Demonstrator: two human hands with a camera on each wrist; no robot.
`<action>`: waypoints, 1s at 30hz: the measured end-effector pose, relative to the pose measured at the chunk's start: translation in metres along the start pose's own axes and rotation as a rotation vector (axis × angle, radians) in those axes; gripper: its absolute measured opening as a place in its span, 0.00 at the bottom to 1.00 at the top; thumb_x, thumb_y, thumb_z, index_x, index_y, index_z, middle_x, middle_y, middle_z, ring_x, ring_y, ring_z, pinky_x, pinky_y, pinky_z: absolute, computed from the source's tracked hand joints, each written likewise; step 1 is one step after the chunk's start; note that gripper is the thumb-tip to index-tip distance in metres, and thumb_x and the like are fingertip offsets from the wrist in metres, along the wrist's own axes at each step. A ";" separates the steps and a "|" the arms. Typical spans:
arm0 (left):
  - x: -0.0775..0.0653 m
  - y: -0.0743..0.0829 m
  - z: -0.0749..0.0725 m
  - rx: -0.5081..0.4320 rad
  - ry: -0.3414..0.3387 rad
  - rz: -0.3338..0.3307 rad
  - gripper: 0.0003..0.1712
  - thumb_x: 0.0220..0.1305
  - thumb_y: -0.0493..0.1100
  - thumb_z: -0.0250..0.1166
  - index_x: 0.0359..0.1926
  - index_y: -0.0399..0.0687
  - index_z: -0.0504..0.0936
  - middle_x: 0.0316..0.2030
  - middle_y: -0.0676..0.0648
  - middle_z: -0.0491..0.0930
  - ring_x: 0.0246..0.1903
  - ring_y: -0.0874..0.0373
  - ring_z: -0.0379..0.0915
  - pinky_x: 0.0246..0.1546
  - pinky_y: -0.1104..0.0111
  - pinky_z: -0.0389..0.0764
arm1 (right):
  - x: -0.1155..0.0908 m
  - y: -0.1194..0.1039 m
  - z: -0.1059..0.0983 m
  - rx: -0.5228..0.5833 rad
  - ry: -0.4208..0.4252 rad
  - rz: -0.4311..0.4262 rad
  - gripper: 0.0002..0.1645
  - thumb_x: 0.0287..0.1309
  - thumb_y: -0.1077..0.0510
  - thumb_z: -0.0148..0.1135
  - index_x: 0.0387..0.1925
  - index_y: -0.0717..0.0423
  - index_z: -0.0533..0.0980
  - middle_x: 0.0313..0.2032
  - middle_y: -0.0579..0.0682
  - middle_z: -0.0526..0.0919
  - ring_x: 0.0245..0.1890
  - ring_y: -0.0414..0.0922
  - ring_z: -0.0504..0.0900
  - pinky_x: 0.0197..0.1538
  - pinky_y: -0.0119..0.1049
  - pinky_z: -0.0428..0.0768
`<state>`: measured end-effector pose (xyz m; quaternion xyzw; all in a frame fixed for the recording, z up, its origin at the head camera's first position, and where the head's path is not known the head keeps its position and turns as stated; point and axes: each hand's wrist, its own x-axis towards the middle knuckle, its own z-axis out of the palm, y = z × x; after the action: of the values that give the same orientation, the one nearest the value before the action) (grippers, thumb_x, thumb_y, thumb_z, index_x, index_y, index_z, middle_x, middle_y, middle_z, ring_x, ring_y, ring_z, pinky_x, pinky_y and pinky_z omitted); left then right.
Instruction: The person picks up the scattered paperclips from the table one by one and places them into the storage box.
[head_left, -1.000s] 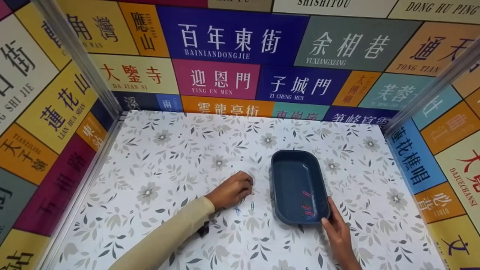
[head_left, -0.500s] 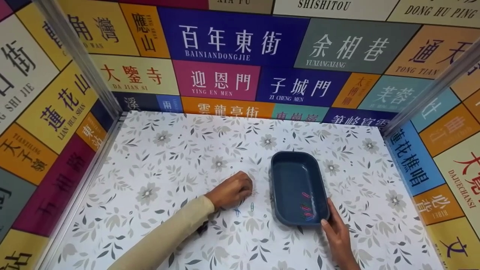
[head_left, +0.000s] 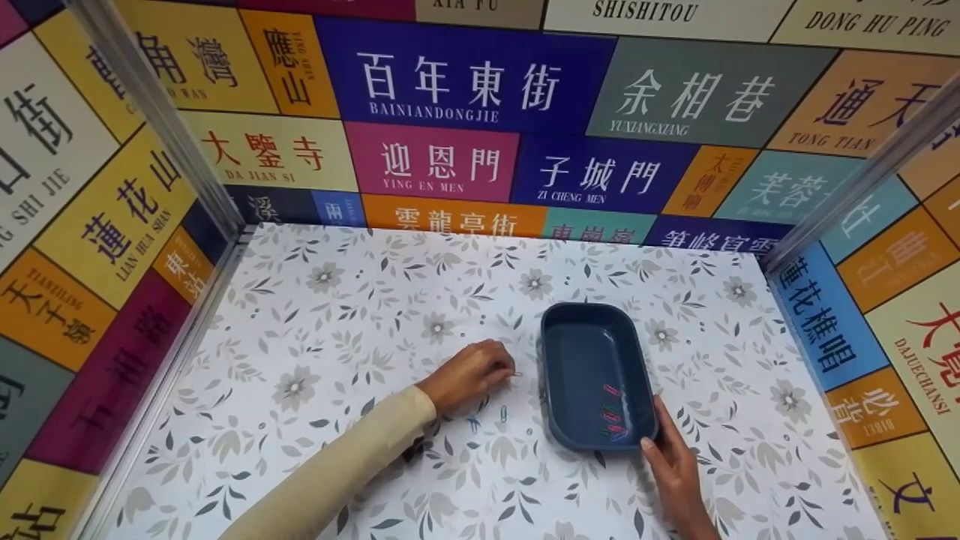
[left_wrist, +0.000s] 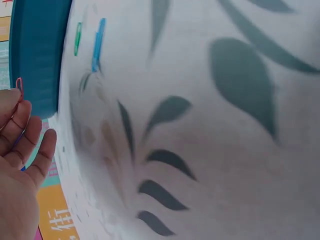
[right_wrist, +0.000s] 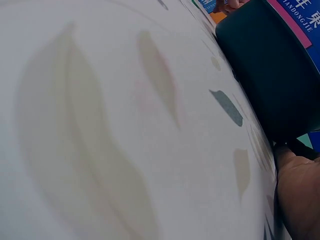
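My left hand (head_left: 469, 376) pinches a red paper clip (left_wrist: 19, 85) between thumb and forefinger, just above the table and left of the tray. A dark blue tray (head_left: 589, 360) lies lengthwise in front of me. Inside it, toward the near right corner, are several paper clips (head_left: 613, 421) in pink, red, green and blue. My right hand (head_left: 677, 466) grips that same corner, thumb on the near rim and fingers along the outer right side. Below the left hand a green paper clip (head_left: 503, 414) and something blue, clip-like (head_left: 474, 425), rest on the table.
The table (head_left: 360, 300) wears a white cover printed with grey leaves and flowers. Panels with coloured street-name signs (head_left: 465, 75) stand behind and on both sides, joined by metal posts (head_left: 169, 112).
My left hand has lifted slightly and shifted right toward the tray, and the clip now shows beyond its fingertips. The right hand and tray stay in place.
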<state>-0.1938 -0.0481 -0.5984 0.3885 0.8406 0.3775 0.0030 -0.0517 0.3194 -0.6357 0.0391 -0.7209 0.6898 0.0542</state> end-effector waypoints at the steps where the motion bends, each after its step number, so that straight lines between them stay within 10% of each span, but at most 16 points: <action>1: 0.002 0.001 0.000 -0.007 0.004 -0.004 0.04 0.77 0.36 0.70 0.45 0.40 0.90 0.42 0.45 0.88 0.45 0.52 0.84 0.53 0.63 0.84 | 0.000 0.000 0.000 -0.002 0.000 0.000 0.41 0.80 0.71 0.54 0.85 0.71 0.49 0.85 0.72 0.46 0.79 0.27 0.61 0.74 0.20 0.63; 15: 0.022 0.011 -0.001 -0.043 0.062 0.035 0.04 0.79 0.38 0.69 0.44 0.44 0.89 0.42 0.47 0.84 0.46 0.56 0.80 0.51 0.67 0.83 | 0.000 0.001 -0.001 -0.009 -0.002 0.003 0.42 0.81 0.70 0.54 0.87 0.65 0.50 0.85 0.70 0.47 0.85 0.43 0.55 0.75 0.21 0.63; 30: 0.051 0.024 -0.003 -0.041 0.012 0.027 0.08 0.81 0.39 0.67 0.48 0.40 0.91 0.43 0.45 0.83 0.47 0.52 0.81 0.51 0.65 0.82 | 0.001 -0.002 -0.002 -0.007 -0.025 0.033 0.42 0.83 0.68 0.54 0.87 0.67 0.48 0.86 0.69 0.46 0.80 0.28 0.61 0.73 0.20 0.65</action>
<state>-0.2144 -0.0064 -0.5661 0.3974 0.8273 0.3969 0.0010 -0.0527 0.3215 -0.6333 0.0359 -0.7244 0.6876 0.0339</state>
